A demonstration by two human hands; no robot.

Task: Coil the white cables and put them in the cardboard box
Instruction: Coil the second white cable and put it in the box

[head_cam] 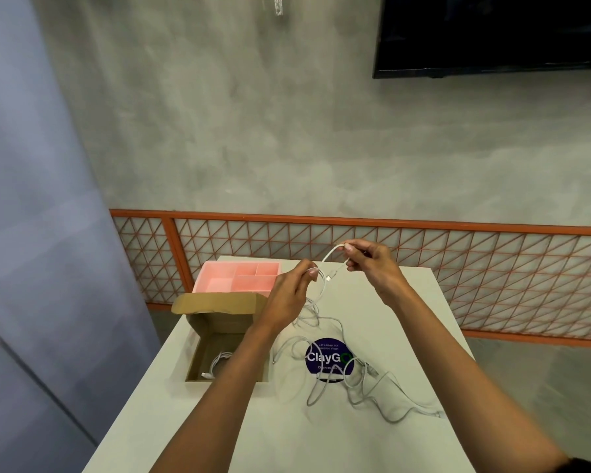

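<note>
Pinches one white cable (329,257) between both hands, raised above the counter (372,445) just right of the cardboard box (219,305): left hand (287,297) curled round a loop, right hand (372,268) gripping the bend near the plug. Shows a coiled cable (216,364) lying inside the box, loose cables (359,384) tangled to its right across a round sticker (323,358), and a pink tray (219,279) just behind it.
</note>
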